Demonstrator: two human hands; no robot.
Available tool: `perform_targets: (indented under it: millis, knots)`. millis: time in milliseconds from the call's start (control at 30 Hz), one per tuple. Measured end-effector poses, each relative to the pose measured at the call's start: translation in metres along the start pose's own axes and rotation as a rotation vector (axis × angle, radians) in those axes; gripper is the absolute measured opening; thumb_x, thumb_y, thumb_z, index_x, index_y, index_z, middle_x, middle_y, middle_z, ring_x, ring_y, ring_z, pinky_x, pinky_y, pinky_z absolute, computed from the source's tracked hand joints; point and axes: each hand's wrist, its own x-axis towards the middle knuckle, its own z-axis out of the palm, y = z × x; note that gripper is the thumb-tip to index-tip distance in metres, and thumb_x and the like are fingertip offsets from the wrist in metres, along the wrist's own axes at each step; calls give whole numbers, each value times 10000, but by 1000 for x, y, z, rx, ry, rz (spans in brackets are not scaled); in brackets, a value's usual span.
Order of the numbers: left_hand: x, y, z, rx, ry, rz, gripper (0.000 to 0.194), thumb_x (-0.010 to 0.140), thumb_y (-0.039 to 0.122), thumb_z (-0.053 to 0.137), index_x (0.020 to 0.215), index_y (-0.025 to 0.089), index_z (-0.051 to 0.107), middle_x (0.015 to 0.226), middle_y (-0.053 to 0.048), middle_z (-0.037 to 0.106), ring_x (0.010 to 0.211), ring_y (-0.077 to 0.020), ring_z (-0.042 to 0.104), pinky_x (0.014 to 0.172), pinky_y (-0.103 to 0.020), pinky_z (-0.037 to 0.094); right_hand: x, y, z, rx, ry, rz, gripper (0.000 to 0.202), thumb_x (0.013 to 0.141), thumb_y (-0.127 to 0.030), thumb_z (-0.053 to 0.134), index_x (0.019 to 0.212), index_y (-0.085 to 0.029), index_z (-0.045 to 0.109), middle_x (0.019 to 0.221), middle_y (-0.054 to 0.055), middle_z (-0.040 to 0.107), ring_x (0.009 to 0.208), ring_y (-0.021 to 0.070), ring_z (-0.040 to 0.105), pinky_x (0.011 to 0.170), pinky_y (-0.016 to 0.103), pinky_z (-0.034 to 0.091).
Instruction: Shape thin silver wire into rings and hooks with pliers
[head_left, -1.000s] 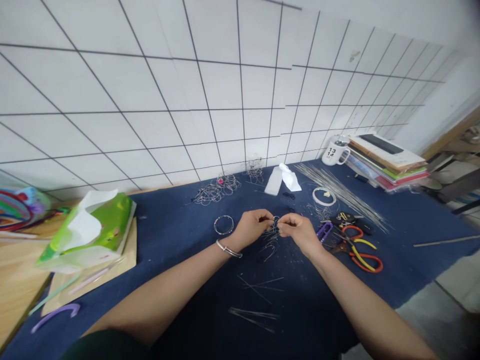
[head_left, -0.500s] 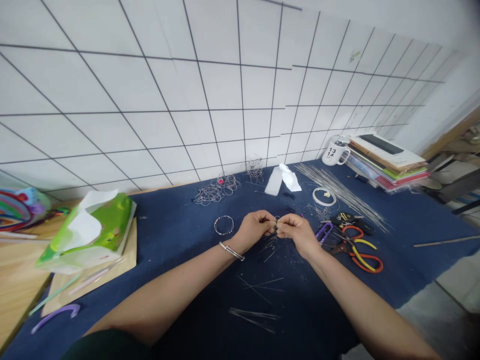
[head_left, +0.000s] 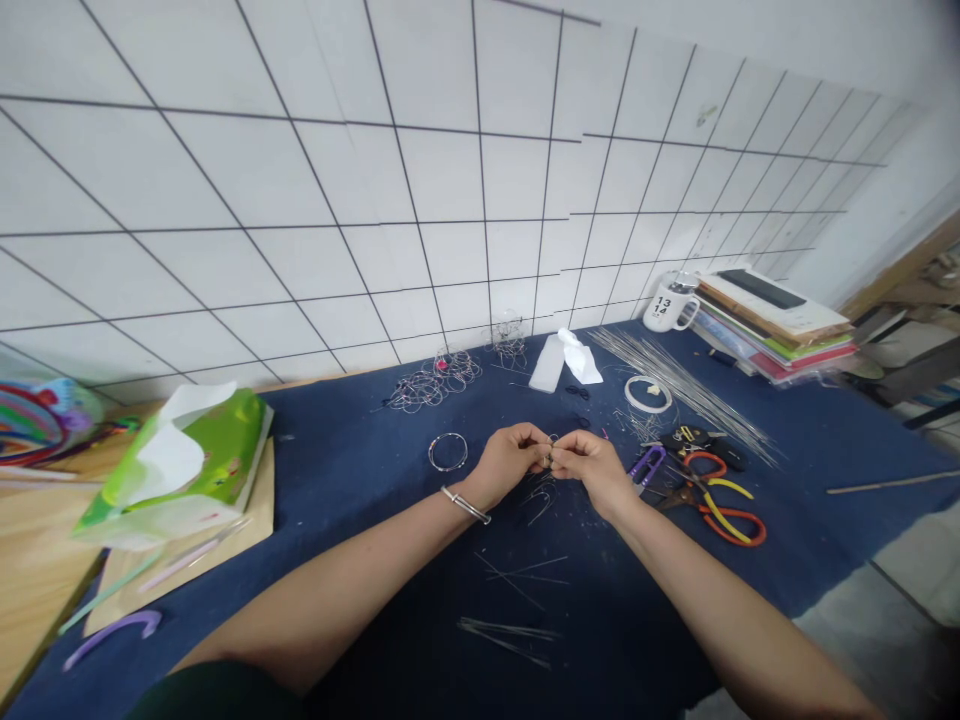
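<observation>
Close together over the blue cloth, my left hand [head_left: 508, 464] and my right hand [head_left: 594, 470] meet fingertip to fingertip. Both pinch a small wire piece [head_left: 552, 441] between thumb and forefinger; most of it is hidden by the fingers. Just below lie several bent wires [head_left: 538, 498] on the cloth. A thin wire bracelet [head_left: 448, 469] rests to the left of my left hand. Nearer to me are crossed loose wires [head_left: 525, 574] and a few straight wires [head_left: 510, 628]. Purple thread snips [head_left: 646, 466] lie beside my right hand.
Right of my hands are orange-handled cutters [head_left: 731, 522] and black pliers [head_left: 690, 438]. Behind lie tangled wire hoops [head_left: 431, 385], a wire coil [head_left: 648, 407] and long straight wires [head_left: 675, 385]. A mug [head_left: 664, 308] and stacked books [head_left: 784, 325] stand back right; a tissue pack [head_left: 225, 450] lies left.
Both hands stay almost in place, still pinching the small wire piece. The fingertips have shifted very slightly. Nothing else on the cloth has moved visibly.
</observation>
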Motion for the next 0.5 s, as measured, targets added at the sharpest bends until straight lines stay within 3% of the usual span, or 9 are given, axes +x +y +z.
perform_targets:
  millis: [233,333,500]
  knots:
    - [1,2,-2,2,-9,-32,162,707,264,589,775,116,591,668,-19,606,559,-77,547,554,-208,468,1,-1,0,-23,-2,-23,237,647,-358,652,752,-154,593,681,-3,600,612,102,567,630,283,495]
    - [5,5,-8,43,-59,-69,182,702,277,601,790,118,599,657,-24,612,566,-85,562,567,-220,484,2,-10,-6,-81,-62,-18,241,652,-347,645,787,-152,605,702,3,605,614,101,567,630,280,493]
    - [15,10,-26,188,-118,-83,191,701,263,598,826,119,610,654,-34,612,594,-108,586,560,-236,496,1,-34,-25,-465,-249,62,238,661,-347,616,811,-164,638,651,7,619,564,111,558,532,243,459]
